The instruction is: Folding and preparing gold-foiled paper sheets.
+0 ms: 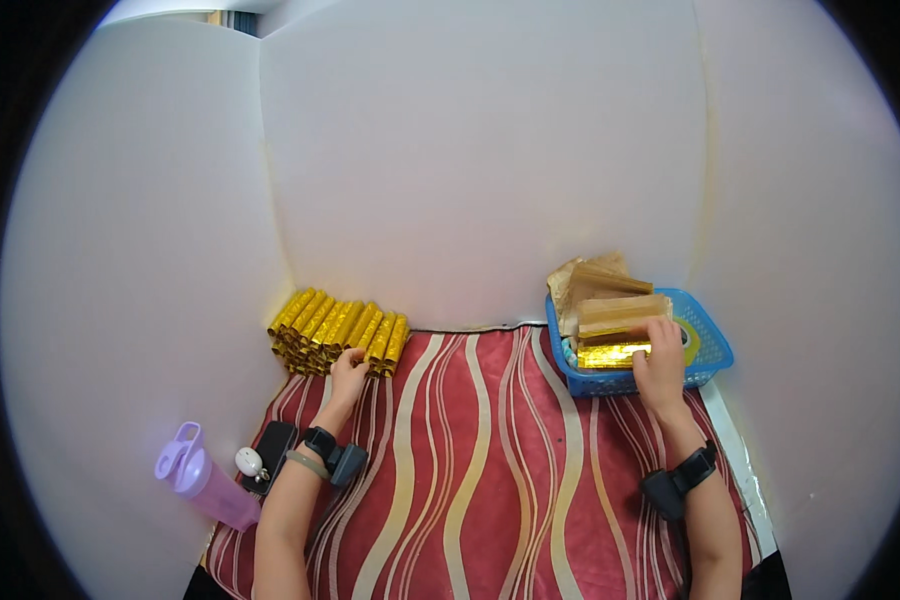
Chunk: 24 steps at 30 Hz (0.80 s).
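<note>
Several shiny gold paper rolls (337,330) lie stacked in a row at the far left of a red cloth with cream wavy stripes (470,450). My left hand (348,372) rests at the front of that stack, fingers touching the nearest rolls. A blue plastic basket (710,350) at the far right holds a stack of gold and tan paper sheets (615,315). My right hand (660,362) reaches into the basket and grips the front edge of the gold sheets. Both wrists wear black bands.
White panels wall in the space at the back and on both sides. A lilac water bottle (205,482) lies at the left, beside a black phone (273,445) and a small white round object (249,462). A roll of tape (692,340) sits in the basket.
</note>
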Motion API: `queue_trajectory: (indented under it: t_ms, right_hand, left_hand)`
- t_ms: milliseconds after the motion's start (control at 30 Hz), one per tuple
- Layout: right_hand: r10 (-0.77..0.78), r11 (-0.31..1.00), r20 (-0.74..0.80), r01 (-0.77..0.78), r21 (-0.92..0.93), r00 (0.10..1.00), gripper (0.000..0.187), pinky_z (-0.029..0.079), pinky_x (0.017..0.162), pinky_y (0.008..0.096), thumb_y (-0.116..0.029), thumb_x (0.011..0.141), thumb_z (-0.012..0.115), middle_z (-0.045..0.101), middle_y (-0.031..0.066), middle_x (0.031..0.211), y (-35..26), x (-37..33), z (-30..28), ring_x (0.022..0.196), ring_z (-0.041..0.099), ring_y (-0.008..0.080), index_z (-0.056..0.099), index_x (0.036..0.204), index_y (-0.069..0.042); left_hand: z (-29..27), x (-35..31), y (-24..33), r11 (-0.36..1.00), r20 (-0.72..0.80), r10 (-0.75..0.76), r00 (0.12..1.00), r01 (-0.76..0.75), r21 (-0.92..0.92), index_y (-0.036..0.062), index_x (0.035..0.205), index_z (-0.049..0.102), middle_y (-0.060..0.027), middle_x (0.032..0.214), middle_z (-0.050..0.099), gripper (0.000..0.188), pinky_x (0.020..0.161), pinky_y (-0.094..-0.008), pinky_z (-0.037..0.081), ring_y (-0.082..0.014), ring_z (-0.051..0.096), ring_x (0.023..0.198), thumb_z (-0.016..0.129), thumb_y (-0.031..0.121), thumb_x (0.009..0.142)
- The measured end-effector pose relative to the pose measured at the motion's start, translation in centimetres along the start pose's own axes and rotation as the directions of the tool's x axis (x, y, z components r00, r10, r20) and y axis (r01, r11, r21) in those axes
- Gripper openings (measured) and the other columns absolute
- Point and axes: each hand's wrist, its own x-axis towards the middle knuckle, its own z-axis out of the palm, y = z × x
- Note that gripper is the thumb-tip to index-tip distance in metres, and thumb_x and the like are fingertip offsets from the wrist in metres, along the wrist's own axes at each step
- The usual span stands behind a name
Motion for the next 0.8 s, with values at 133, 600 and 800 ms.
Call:
queue_trajectory:
  t_ms: [133, 600, 800]
  right_hand:
    - [0.009, 0.997, 0.429, 0.023, -0.069, 0.903, 0.034, 0.038, 0.098, 0.0414, -0.017, 0.079, 0.064, 0.061, 0.0147, 0.107, 2.0, -0.6, -0.3, 0.110, 0.051, 0.0325, 0.060, 0.110, -0.002]
    - [0.376, 0.924, 0.391, -0.374, -0.085, 0.840, 0.063, 0.040, 0.101, 0.0427, 0.003, 0.066, 0.063, 0.055, 0.0240, 0.116, 8.2, 1.0, 0.0, 0.113, 0.051, 0.0412, 0.044, 0.126, 0.002]
    - [0.398, 0.637, 0.751, -0.748, 0.187, 0.526, 0.069, 0.042, 0.100, 0.0349, 0.012, 0.065, 0.054, 0.054, 0.0189, 0.126, 11.7, 2.6, -1.5, 0.119, 0.051, 0.0290, 0.045, 0.133, 0.004]
  left_hand:
    - [0.1, -2.2, 2.9, 0.998, 0.034, 0.037, 0.999, -0.035, -0.057, -0.0015, 0.100, 0.067, -0.0091, 0.094, 0.069, 0.020, 0.083, -0.0289, 0.049, -0.0164, 0.065, 0.090, 0.055, -0.001, 0.083]
    - [1.4, -8.3, 7.5, 0.991, 0.546, -0.005, 0.838, 0.077, -0.109, -0.0024, 0.100, 0.068, -0.0038, 0.094, 0.068, 0.020, 0.080, -0.0239, 0.047, -0.0092, 0.060, 0.088, 0.053, 0.008, 0.091]
    - [3.4, -9.2, 8.0, 0.997, 0.617, 0.048, 0.785, -0.005, -0.071, -0.0020, 0.102, 0.068, -0.0076, 0.095, 0.069, 0.020, 0.084, -0.0267, 0.048, -0.0127, 0.063, 0.092, 0.053, 0.009, 0.093]
